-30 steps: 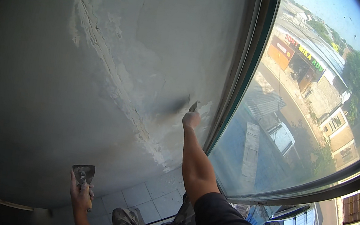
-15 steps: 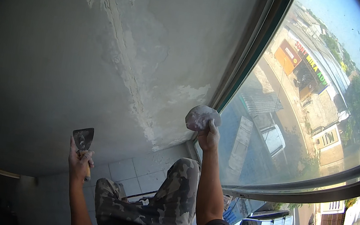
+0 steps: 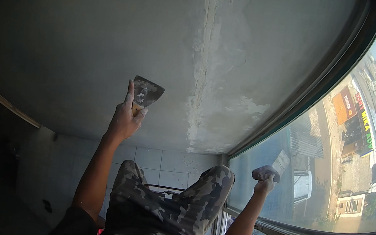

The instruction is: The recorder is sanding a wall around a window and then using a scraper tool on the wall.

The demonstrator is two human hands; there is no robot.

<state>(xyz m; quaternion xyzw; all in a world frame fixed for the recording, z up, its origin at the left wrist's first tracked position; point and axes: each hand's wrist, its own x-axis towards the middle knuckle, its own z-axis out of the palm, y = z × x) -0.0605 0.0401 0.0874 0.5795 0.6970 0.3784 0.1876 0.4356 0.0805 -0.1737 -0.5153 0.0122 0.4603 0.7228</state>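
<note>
My left hand (image 3: pixel 122 120) is closed round the handle of a putty knife (image 3: pixel 149 93), its index finger stretched along the blade's edge. The wide dark blade carries pale smears and points up, in front of the grey wall (image 3: pixel 87 50) and left of a rough vertical crack (image 3: pixel 203 52). Over at the window, my right hand (image 3: pixel 264 185) grips a dusty, rounded grey-purple piece (image 3: pixel 263 170); its exact kind I cannot make out. Whitish powder covers the fingers of both hands.
A large window pane (image 3: pixel 253 201) in a dark frame (image 3: pixel 322 71) stands on the right, with a street and buildings beyond. Pale tiles (image 3: pixel 147 159) lie below the wall, past my knees in camouflage trousers (image 3: pixel 160 210). A light strip (image 3: pixel 14 106) edges the dark area at left.
My left hand has risen with the putty knife toward the crack. My right hand has moved lower and outward to the right with the rounded piece, and the view has turned.
</note>
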